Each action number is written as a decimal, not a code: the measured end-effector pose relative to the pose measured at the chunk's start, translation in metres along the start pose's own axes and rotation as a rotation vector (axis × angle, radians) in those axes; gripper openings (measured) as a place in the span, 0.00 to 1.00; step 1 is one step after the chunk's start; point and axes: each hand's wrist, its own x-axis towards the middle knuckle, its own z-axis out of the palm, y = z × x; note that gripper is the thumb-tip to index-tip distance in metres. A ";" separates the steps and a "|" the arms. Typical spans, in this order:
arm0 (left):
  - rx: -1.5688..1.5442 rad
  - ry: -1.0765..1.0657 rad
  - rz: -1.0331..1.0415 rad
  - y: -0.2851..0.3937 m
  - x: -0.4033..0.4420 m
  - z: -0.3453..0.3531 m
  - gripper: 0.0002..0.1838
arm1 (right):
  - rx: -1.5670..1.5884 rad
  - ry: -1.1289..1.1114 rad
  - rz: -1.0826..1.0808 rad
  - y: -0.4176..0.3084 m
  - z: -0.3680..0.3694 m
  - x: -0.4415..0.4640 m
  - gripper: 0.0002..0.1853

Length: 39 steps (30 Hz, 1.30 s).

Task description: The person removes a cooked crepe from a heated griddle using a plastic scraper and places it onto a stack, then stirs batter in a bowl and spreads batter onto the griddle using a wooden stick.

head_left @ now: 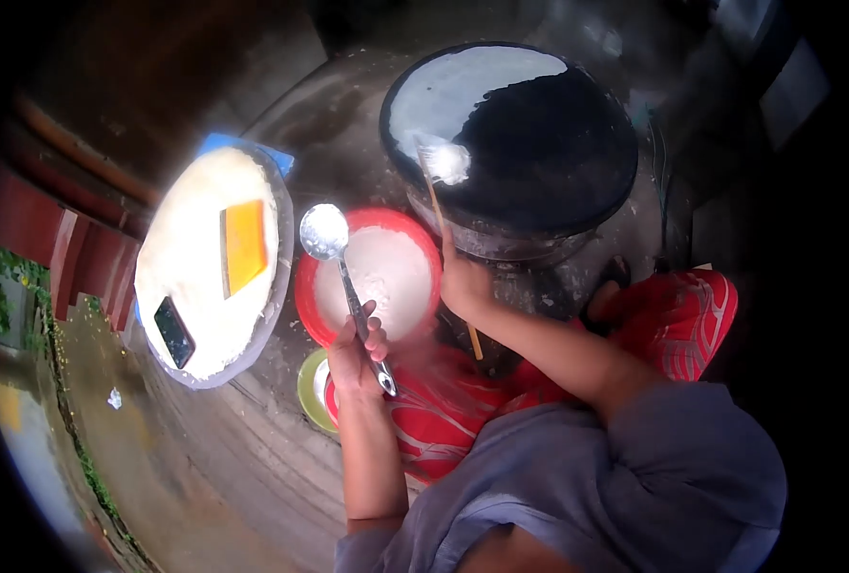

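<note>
My left hand (356, 351) grips the handle of a metal ladle (325, 232), whose bowl is coated with white batter and held beside a red basin (308, 304). Pale liquid batter (382, 272) fills much of that basin. In my right hand (466, 286) is a thin wooden-handled spreader (432, 191), its far end on a round black griddle (553, 143). A pool of batter (450, 163) lies by the spreader's tip. White batter (472, 76) covers the griddle's far left part, with a ragged edge against the black surface.
Left of the basin stands a large round tray stacked with pale flat sheets (192, 205). On them lie a yellow-orange flat object (245, 246) and a phone (173, 331). A green bowl (310, 390) sits partly under the basin, near my knee in red patterned cloth (434, 411).
</note>
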 end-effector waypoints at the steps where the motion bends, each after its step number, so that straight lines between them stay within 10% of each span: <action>1: -0.010 0.000 -0.010 0.000 0.000 0.001 0.19 | 0.003 0.192 -0.029 0.007 0.025 0.026 0.41; 39: 0.122 0.081 -0.093 0.003 0.014 -0.003 0.19 | -0.091 0.298 0.069 0.138 -0.046 -0.062 0.39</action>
